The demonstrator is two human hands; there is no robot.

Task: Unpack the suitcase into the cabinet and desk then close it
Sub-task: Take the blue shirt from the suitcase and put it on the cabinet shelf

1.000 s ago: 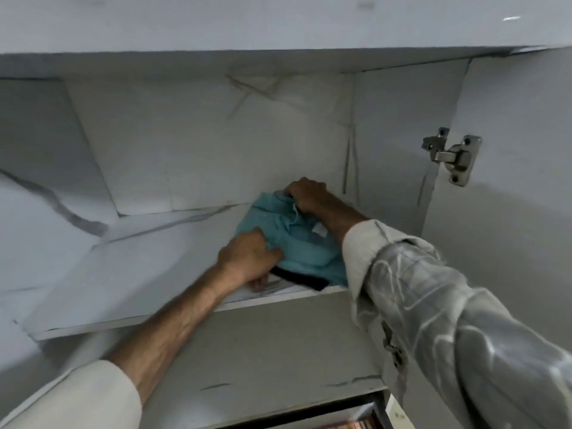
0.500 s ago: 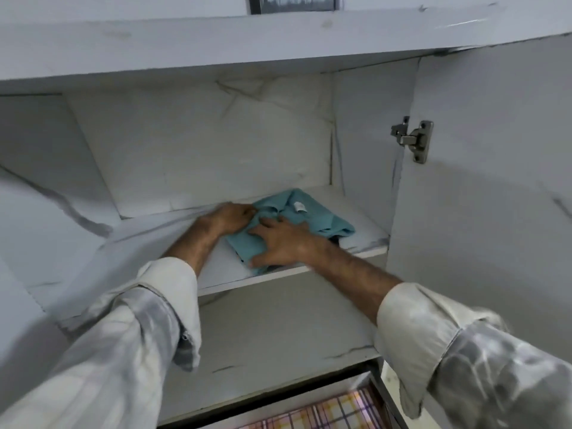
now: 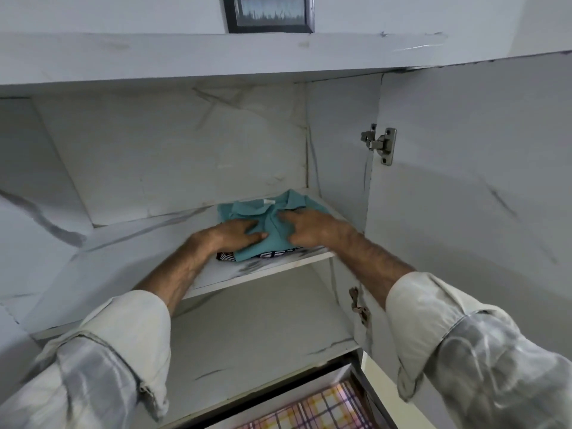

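Hands are lying on a folded teal shirt [image 3: 272, 226] that is sitting on the upper shelf [image 3: 148, 261] of an open cabinet [image 3: 216, 60]. The left hand [image 3: 230, 235] is pressing flat on the shirt's left front part, fingers straight and thumb stretching toward the middle. The right hand [image 3: 309, 227] is resting on the shirt's right part, its index finger reaching toward the collar, the other fingers bending slightly down onto the cloth; whether they are gripping any fabric cannot be told. The two hands are lying close together with a narrow strip of teal cloth showing between them. The shirt is occupying the right end of the shelf, near the cabinet's right inner wall, collar pointing to the back and a small white label showing at the neck. A striped dark-and-white garment [image 3: 244, 256] is peeking out from beneath the shirt at its front edge, just behind the shelf's lip. The cabinet door [image 3: 470, 212] is standing open on the right, a metal hinge [image 3: 379, 144] showing at its upper edge and another lower down. A lower shelf [image 3: 253, 335] is lying beneath. A dark picture frame [image 3: 267, 13] is standing on top of the cabinet. Checked fabric [image 3: 325, 410] in pink and yellow is showing at the bottom edge. Pale rolled sleeves are covering both forearms.
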